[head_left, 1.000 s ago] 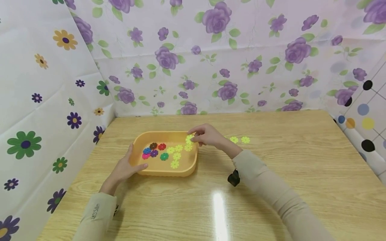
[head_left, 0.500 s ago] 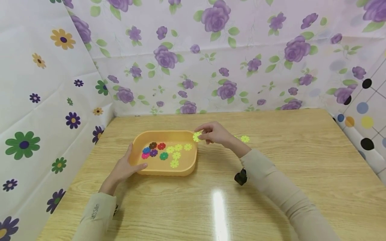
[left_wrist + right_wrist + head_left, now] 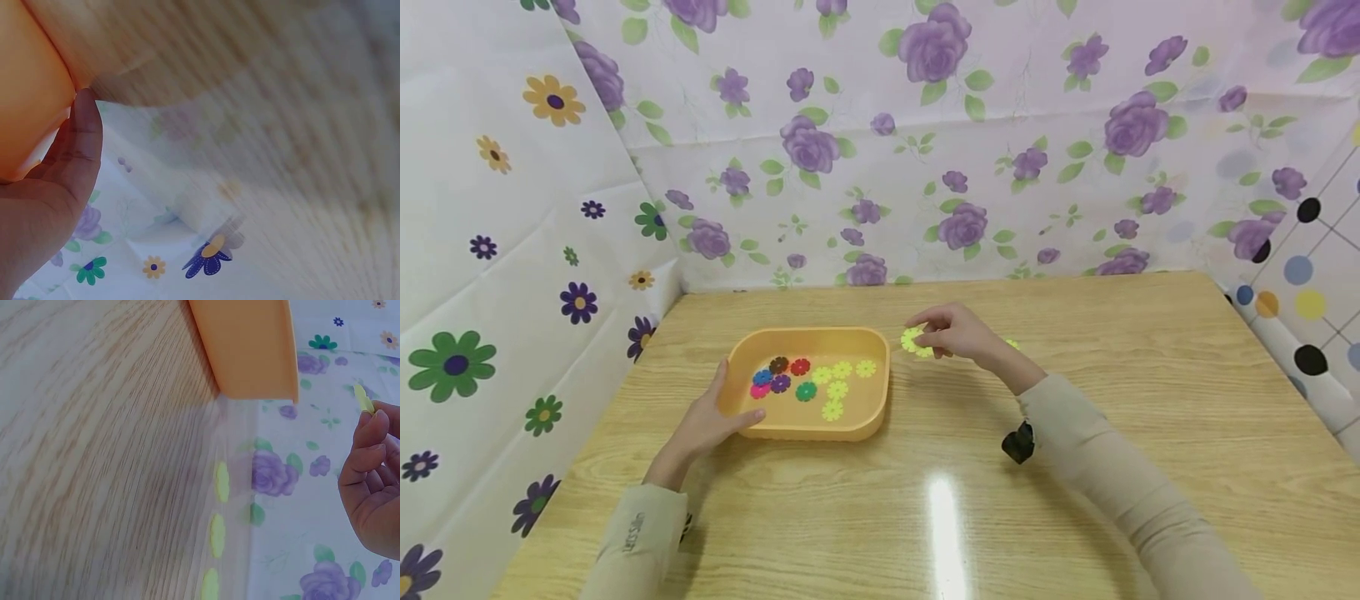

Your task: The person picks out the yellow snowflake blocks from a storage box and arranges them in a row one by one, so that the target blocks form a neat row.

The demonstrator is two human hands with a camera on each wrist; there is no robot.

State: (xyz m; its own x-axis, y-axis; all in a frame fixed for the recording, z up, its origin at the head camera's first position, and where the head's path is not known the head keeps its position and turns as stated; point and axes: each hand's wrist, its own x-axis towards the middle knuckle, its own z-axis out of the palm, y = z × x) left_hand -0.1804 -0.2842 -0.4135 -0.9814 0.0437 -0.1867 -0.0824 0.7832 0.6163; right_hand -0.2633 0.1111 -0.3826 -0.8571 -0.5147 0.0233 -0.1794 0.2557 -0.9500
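My left hand [image 3: 703, 423] grips the left end of an orange plastic tray [image 3: 812, 432], thumb over the front rim. In the left wrist view its fingers [image 3: 81, 134] lie along the outer wall. Beyond the tray's right end, my right hand [image 3: 958, 336] pinches a yellow flower-shaped disc [image 3: 911, 338] between thumb and fingertips. The right wrist view shows this disc [image 3: 362, 399] edge-on, raised above the table. Several yellow discs [image 3: 837, 389] lie in the tray's right half. Blue, brown, red, purple, pink and green discs [image 3: 806, 391] lie to their left.
Yellow discs [image 3: 217, 535] lie in a row on the wooden table [image 3: 865, 517] right of the tray, partly hidden by my right hand in the head view. A flowered sheet [image 3: 850, 192] hangs behind the table's back edge. A black wrist camera [image 3: 1018, 442] hangs under my right sleeve.
My right hand has lifted a yellow disc out over the tray's right rim and carried it to the right, above the table. The left hand has kept its grip on the tray.
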